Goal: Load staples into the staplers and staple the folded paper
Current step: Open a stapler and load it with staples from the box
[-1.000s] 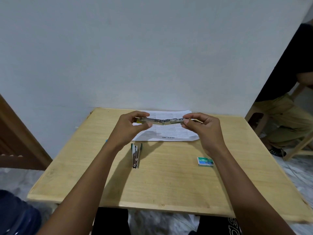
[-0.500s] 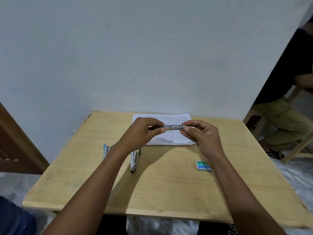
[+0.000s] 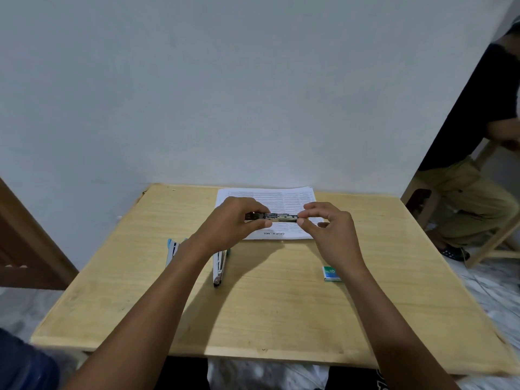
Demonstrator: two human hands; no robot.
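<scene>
Bare-armed: left forearm (image 3: 157,302) and right forearm (image 3: 391,322) uncovered. Wears a black garment (image 3: 351,380) with white lettering, seen below the table's (image 3: 281,319) near edge.

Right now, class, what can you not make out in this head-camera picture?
Head view:
Staples inside the silver metal stapler: too small, its ends covered by the left hand and right hand.
Light-blue stapler: mostly behind the left forearm.
Printed white paper: text too small.
Small green staple box: contents hidden by its own walls.
</scene>
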